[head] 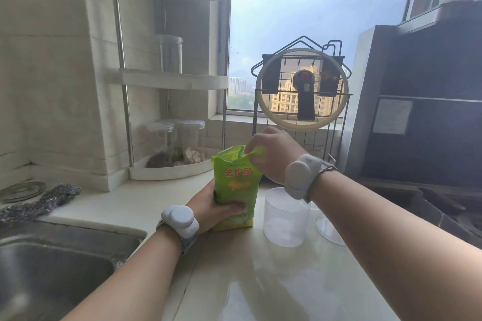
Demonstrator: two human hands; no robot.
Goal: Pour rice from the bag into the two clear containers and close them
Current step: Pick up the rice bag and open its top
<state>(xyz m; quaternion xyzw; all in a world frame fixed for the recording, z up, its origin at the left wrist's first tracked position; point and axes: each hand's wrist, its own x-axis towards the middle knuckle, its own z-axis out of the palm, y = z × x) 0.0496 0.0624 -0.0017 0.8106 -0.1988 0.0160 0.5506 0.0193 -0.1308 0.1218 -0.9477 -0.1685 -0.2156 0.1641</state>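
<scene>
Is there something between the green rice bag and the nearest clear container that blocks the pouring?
Nothing visible does. The rice bag stands directly left of the open clear container, with only bare counter between them.

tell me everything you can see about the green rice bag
The green rice bag is glossy plastic with red characters and yellow print. It stands upright on the pale countertop, left of a clear container. The left hand grips its lower body; the right hand pinches its crumpled top, which looks open.
</scene>
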